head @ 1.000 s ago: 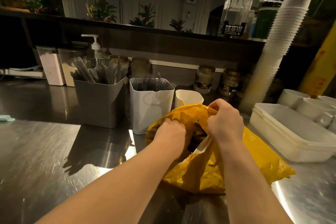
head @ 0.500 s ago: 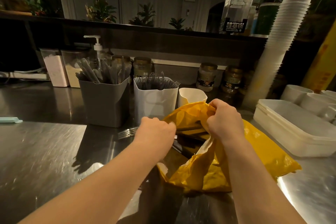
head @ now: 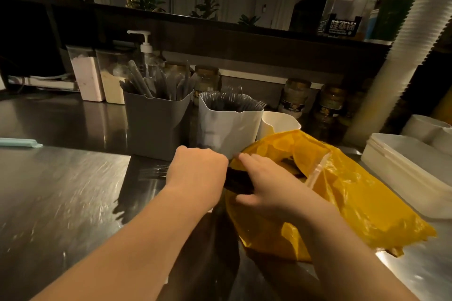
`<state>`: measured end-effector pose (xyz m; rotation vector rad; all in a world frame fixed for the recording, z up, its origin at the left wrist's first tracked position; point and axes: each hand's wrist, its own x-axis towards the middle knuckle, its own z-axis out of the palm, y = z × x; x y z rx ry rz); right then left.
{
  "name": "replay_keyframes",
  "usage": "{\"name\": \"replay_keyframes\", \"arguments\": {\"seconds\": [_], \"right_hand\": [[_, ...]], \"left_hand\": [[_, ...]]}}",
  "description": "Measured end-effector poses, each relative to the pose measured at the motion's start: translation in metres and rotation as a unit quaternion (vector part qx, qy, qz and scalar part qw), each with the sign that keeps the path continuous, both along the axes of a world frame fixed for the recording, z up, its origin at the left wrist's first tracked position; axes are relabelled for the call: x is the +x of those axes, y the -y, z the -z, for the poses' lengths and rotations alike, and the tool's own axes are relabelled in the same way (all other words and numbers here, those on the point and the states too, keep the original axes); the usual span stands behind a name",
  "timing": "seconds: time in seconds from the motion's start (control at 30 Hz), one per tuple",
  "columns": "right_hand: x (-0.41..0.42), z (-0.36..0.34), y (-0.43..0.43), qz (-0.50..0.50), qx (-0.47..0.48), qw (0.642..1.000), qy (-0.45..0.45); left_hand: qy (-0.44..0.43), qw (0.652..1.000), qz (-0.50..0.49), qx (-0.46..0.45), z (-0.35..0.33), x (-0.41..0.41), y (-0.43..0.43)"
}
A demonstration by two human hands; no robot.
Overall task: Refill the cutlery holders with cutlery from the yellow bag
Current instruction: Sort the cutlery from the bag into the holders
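The yellow bag (head: pixel 347 193) lies open on the steel counter, right of centre. My left hand (head: pixel 198 168) grips a bundle of dark plastic forks (head: pixel 152 173), whose tines stick out to the left over the counter. My right hand (head: pixel 266 190) is wrapped round the handle end of the same bundle at the bag's mouth. Behind them stand a grey holder (head: pixel 156 122) full of clear cutlery, a white holder (head: pixel 227 124) with forks, and a small cream holder (head: pixel 281 123) whose inside I cannot see.
The steel counter (head: pixel 61 190) stretches to the left. Stacked white trays (head: pixel 411 173) sit at the right, with bowls behind. A tall leaning cup stack (head: pixel 401 56), jars (head: pixel 294 98), a pump bottle (head: pixel 145 49) and powder containers (head: pixel 86 78) line the back.
My left hand has drawn the fork bundle out of the bag toward the left. My right hand has let go of the bag's edge and taken hold of the bundle's handles.
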<state>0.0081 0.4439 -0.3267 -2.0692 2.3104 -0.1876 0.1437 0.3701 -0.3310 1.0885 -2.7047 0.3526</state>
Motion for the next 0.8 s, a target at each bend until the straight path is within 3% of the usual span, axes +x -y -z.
{"name": "replay_keyframes", "arguments": {"seconds": [0.2, 0.4, 0.5, 0.57, 0.63, 0.7, 0.8], "right_hand": [[0.004, 0.019, 0.013, 0.007, -0.043, 0.999, 0.027], [0.002, 0.020, 0.014, 0.024, -0.067, 0.988, 0.140], [-0.010, 0.019, 0.013, 0.054, -0.086, 0.977, 0.190], [-0.021, 0.017, 0.011, 0.068, -0.116, 0.960, 0.246], [-0.031, 0.013, 0.010, 0.080, -0.162, 0.932, 0.314], [-0.037, 0.008, 0.008, 0.114, -0.208, 0.876, 0.420], [-0.038, 0.000, 0.003, 0.097, -0.264, 0.774, 0.567]], "left_hand": [[-0.032, 0.998, 0.029, -0.039, -0.002, -0.001, -0.005], [-0.058, 0.994, 0.052, -0.076, -0.002, -0.005, -0.004], [-0.115, 0.981, 0.074, -0.136, -0.001, -0.005, 0.003], [-0.204, 0.953, 0.114, -0.191, -0.001, -0.004, 0.007], [-0.327, 0.897, 0.181, -0.236, -0.001, -0.002, 0.007], [-0.439, 0.843, 0.243, -0.195, 0.000, -0.002, 0.001], [-0.428, 0.851, 0.302, -0.040, 0.010, -0.007, -0.004]]}}
